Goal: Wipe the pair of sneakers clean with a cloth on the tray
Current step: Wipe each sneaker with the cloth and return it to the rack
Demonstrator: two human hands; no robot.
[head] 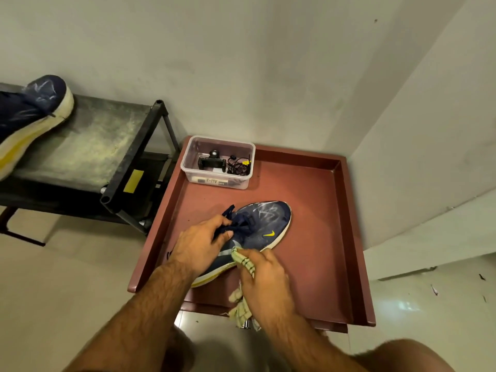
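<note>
Second sneaker point(32, 116): on the rack, well left of the tray point(354, 237), unwiped. My left hand point(200, 244): pinching laces, steadying the sneaker point(257, 229) on the tray. My right hand point(264, 275): clenched on the cloth point(243, 260), rubbing its side. Next, I judge: the chalky toe. Yellow swoosh; box point(217, 162) label unclear.

home corner, shoe rack point(80, 146), tiled floor point(53, 291)

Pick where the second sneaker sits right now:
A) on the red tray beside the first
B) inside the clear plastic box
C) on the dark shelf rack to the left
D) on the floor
C: the second sneaker lies on the dark shelf rack, off the red tray.
</note>
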